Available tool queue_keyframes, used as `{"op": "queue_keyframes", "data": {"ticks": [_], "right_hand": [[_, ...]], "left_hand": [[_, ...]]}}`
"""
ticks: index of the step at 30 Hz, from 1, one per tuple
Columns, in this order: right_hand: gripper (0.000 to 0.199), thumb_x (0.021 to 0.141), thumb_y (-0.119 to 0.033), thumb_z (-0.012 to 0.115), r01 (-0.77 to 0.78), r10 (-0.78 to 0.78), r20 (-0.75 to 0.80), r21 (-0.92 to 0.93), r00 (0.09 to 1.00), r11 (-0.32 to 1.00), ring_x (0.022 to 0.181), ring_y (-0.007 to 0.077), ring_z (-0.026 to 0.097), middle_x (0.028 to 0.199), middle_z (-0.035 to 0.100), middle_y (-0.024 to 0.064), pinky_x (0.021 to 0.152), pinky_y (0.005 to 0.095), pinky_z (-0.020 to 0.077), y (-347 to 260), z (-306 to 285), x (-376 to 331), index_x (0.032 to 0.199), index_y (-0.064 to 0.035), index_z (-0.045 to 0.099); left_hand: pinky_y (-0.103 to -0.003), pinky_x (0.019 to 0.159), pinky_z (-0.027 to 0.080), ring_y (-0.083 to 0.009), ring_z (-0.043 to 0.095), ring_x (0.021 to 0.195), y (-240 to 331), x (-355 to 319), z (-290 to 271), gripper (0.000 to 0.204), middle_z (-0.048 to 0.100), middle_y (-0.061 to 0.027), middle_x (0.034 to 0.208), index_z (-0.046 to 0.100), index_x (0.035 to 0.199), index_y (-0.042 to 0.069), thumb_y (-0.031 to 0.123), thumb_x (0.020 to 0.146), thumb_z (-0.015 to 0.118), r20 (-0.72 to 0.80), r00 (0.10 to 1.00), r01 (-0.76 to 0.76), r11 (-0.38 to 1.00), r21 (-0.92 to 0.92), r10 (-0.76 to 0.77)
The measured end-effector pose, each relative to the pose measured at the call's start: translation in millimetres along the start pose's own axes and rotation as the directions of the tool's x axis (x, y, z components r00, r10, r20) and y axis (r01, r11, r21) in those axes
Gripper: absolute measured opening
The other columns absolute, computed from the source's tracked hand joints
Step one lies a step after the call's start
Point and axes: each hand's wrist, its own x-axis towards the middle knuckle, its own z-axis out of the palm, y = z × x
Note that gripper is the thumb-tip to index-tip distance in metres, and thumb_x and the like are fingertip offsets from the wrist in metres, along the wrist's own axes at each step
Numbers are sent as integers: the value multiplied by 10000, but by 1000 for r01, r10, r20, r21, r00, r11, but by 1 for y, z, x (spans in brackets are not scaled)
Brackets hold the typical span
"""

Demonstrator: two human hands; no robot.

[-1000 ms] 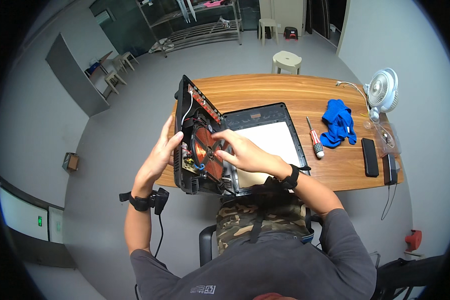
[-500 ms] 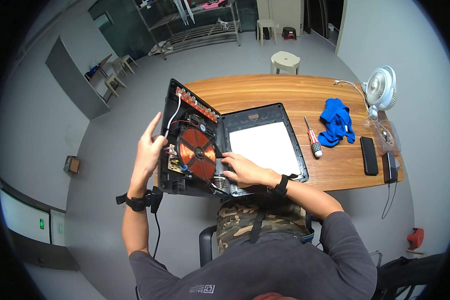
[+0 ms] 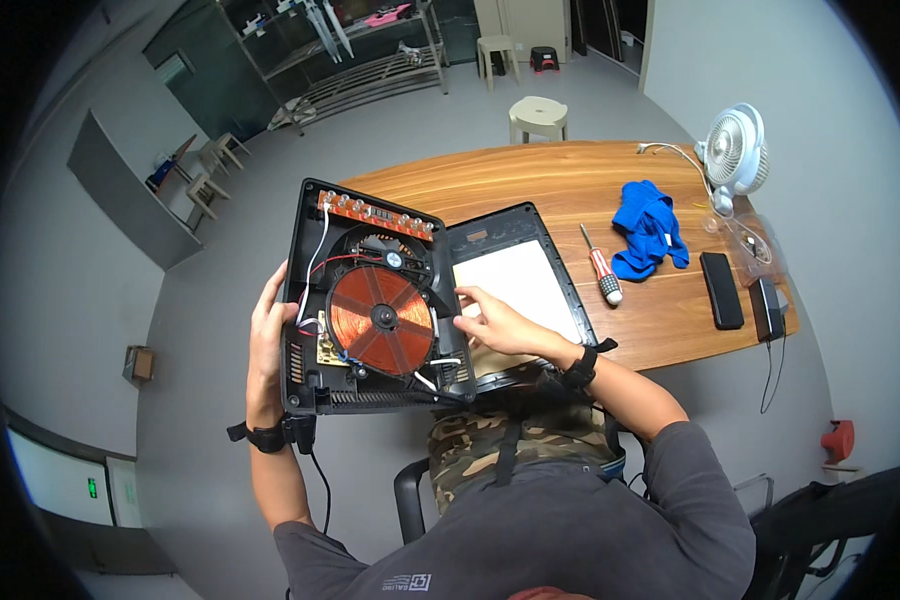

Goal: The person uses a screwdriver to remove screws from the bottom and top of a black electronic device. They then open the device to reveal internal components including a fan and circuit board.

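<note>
Single head-worn fisheye view, looking steeply down from above; desk (image 3: 530, 190) upper centre, hands close at frame centre, edges strongly curved.

Right of the grip on the wooden table (image 3: 530, 185): a red-handled screwdriver (image 3: 601, 268), a crumpled blue cloth (image 3: 649, 226), a black phone (image 3: 721, 290) (lying flat). Farther right, a white fan (image 3: 734, 149). Beyond the table, a pale stool (image 3: 538, 116).

Left hand (image 3: 267, 335) palm hidden behind the opened black induction cooker base (image 3: 365, 300). Base covers the near-left wooden table (image 3: 530, 185) edge. Circuit board parts too small to read.
</note>
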Motion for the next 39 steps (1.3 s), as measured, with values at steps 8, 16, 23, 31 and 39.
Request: {"op": "queue_keyframes", "data": {"ticks": [8,16,23,31,39], "right_hand": [[670,983,-71,655,-54,65,-101,109,993,993,724,79,624,1132,549,78,609,222,523,-2,-1,-25,1532,76,301],[579,890,-1,637,-74,40,-330,-89,943,993,676,10,524,984,585,7,596,199,442,-47,-59,-42,1450,70,509],[472,830,-48,664,-215,61,-538,-229,841,950,753,138,599,950,689,105,722,313,520,20,-116,-65,1280,92,635],[424,857,-17,644,-191,-66,-504,-443,861,876,722,148,574,911,637,98,710,299,484,44,-142,-61,1274,62,644],[450,883,-14,639,-136,-104,-436,-485,894,864,745,182,569,911,608,102,721,331,480,47,-145,-55,1328,45,617]], "left_hand": [[-290,910,581,-181,702,1034,-3,-7,4,546,659,-121,1268,500,1449,-6,166,933,449,78,979,202,946,-254,-188],[-300,960,525,-166,653,1093,-76,-25,33,578,645,-77,1253,491,1458,30,189,902,502,103,981,187,954,-233,-167],[-344,1153,370,-220,474,1367,-152,-7,104,732,480,-116,1511,246,1620,37,17,922,466,249,961,138,989,-53,-121],[-462,1034,461,-423,623,1195,-163,2,134,501,650,-291,1261,509,1379,-33,135,908,493,155,974,85,899,428,-166],[-473,1039,461,-446,616,1198,-178,2,134,492,649,-302,1250,494,1378,-38,119,912,488,126,986,43,892,450,-111]]}}
